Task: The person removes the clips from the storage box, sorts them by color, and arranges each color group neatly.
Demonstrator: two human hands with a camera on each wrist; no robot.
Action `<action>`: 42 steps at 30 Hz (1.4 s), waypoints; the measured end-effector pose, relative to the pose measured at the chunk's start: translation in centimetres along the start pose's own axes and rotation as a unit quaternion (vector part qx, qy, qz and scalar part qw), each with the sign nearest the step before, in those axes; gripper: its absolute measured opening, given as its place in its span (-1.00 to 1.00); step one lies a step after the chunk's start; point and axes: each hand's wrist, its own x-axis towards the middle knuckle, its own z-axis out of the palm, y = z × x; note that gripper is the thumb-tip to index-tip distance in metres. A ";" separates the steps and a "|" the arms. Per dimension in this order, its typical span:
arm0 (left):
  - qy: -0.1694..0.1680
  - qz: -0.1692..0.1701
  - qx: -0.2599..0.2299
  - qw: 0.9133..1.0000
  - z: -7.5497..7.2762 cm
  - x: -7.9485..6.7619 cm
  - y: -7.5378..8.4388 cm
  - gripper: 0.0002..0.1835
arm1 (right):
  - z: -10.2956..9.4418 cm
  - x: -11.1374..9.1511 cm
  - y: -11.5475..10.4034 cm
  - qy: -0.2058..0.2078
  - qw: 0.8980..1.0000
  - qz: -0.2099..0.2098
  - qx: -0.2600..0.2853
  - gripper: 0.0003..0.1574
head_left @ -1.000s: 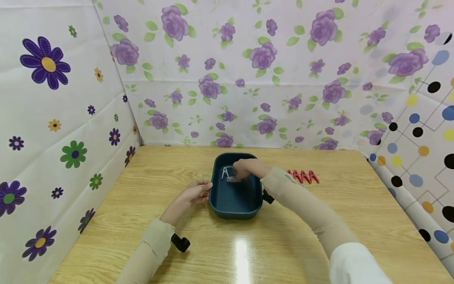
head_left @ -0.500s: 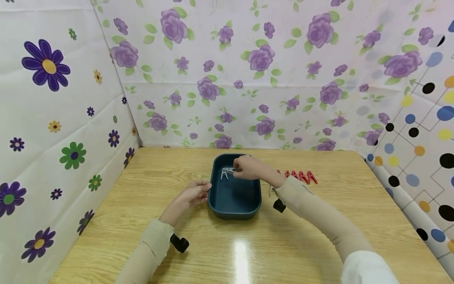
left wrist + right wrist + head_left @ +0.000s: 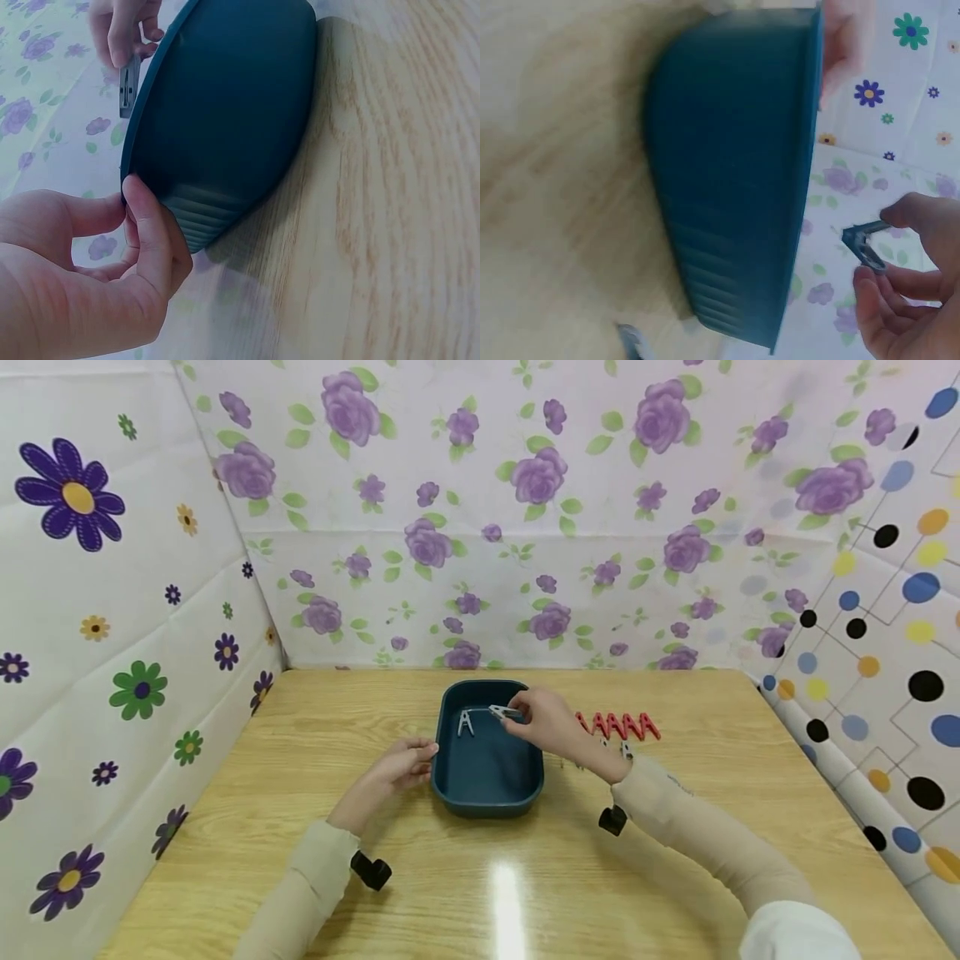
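A dark teal plastic bin [image 3: 489, 781] stands on the table in the head view. My left hand [image 3: 403, 765] pinches its left rim between thumb and fingers, which the left wrist view shows closely. Above the bin's back right part, my right hand [image 3: 547, 720] holds a grey clothespin [image 3: 502, 711] between thumb and fingers. In the right wrist view this clothespin [image 3: 864, 244] is gripped by its two legs, spread in a V. Another grey clothespin [image 3: 465, 723] is inside the bin, towards its back left.
Several red clothespins [image 3: 628, 726] lie in a row on the wooden table [image 3: 675, 793], right of the bin. Grey clothespins [image 3: 626, 749] lie in front of them, partly hidden by my right wrist. Floral cloth [image 3: 427, 602] hangs behind the table.
My right hand has risen from inside the bin and moved right, lifting the grey clothespin with it. The left hand keeps its grip on the rim. The head view has shifted slightly.
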 end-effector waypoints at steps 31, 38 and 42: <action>0.008 -0.011 0.006 1.000 0.1 0.0 0.3 -0.77 | 1.0 -8.4 4.3 0.233 0.970 0.042 0.057 -0.68; 0.002 -0.010 0.010 1.000 0.1 -0.1 0.4 -0.69 | 0.7 -10.5 6.0 0.222 0.970 0.092 0.040 -0.65; 0.000 -0.010 0.018 1.000 0.1 -0.2 0.3 -0.66 | 0.4 -11.7 7.4 0.219 0.967 0.120 0.040 -0.62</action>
